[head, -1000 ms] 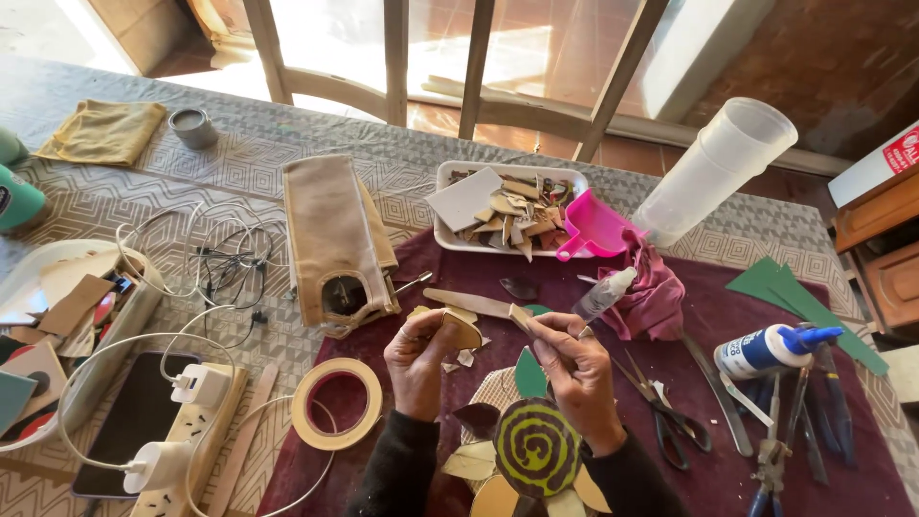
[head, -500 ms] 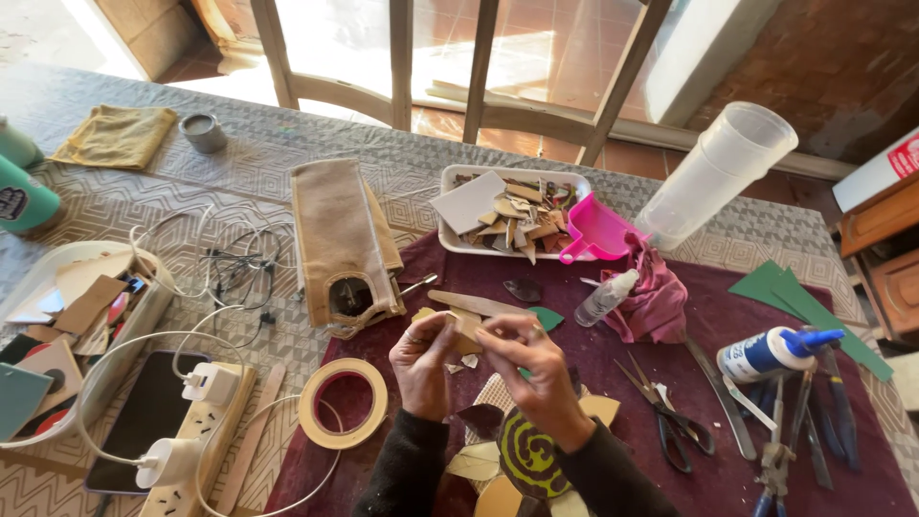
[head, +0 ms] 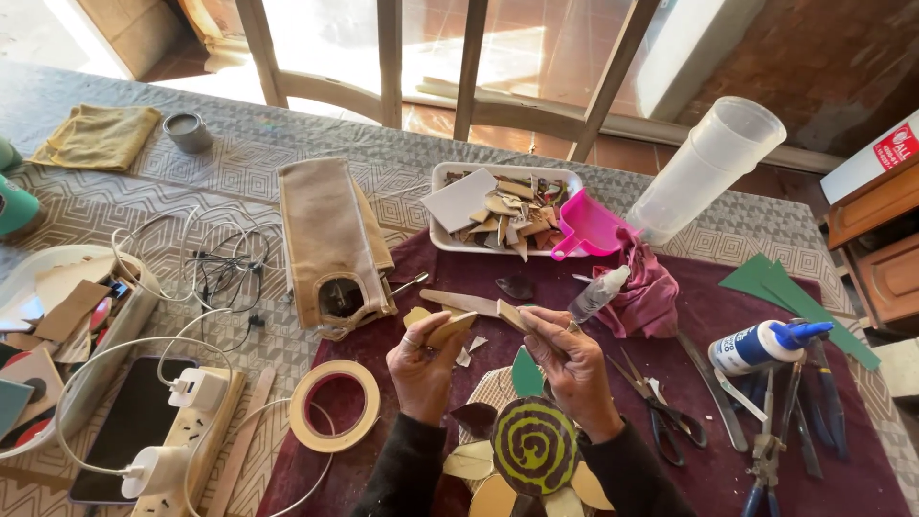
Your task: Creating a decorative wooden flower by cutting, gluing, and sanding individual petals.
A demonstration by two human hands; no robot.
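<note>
Maroon cloth (head: pixel 689 316) on patterned table (head: pixel 239 163), sunlit window frames (head: pixel 388 57) beyond

Both hands (head: pixel 426 359) (head: pixel 574 359) pinch small tan pieces (head: pixel 450 328) above a spiral flower (head: pixel 533 445).

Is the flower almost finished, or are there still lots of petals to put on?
Partly done. The flower already has its green-and-brown spiral middle and several petals around the lower edge. The left hand holds a tan petal piece, the right hand another. More cut pieces wait in the white tray, so the top likely still needs petals.
</note>
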